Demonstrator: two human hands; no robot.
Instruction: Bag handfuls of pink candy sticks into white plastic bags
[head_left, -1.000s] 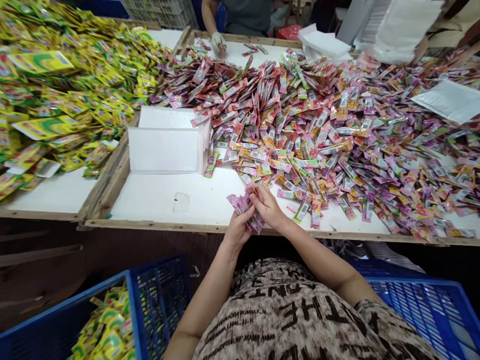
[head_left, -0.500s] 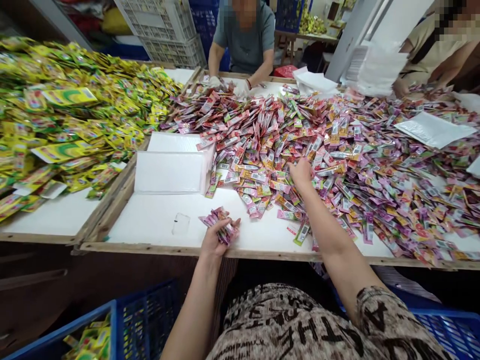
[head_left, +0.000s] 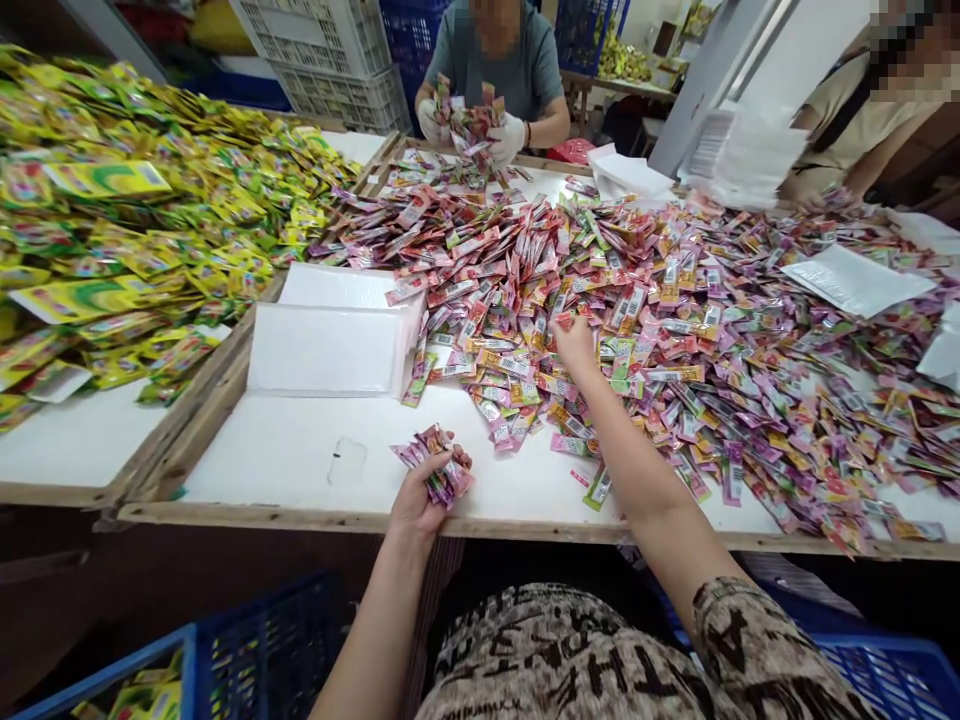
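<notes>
My left hand (head_left: 420,497) is closed around a bunch of small stick packets (head_left: 448,482), purple and pink, just above the table's front edge. Further forward, my right hand (head_left: 576,345) reaches into the big loose pile of stick packets (head_left: 517,270). Its fingers are pinched together on a reddish packet (head_left: 564,320), partly hidden by the hand. The pile mixes pink, purple, orange and green packets, many with barcodes. Left of it lies a stack of clear and white plastic bags (head_left: 324,350) on the white tabletop (head_left: 270,450).
A wooden rail (head_left: 202,420) divides off a heap of yellow packets (head_left: 150,230) at left. Across the table a gloved person (head_left: 495,60) holds packets; another person (head_left: 862,120) works at right. White bags (head_left: 859,280) lie on the pile. Blue crates (head_left: 270,640) stand below.
My right hand has shifted left within the pile and now pinches a reddish packet. The person opposite has lifted a double handful of packets. My left hand keeps its bunch.
</notes>
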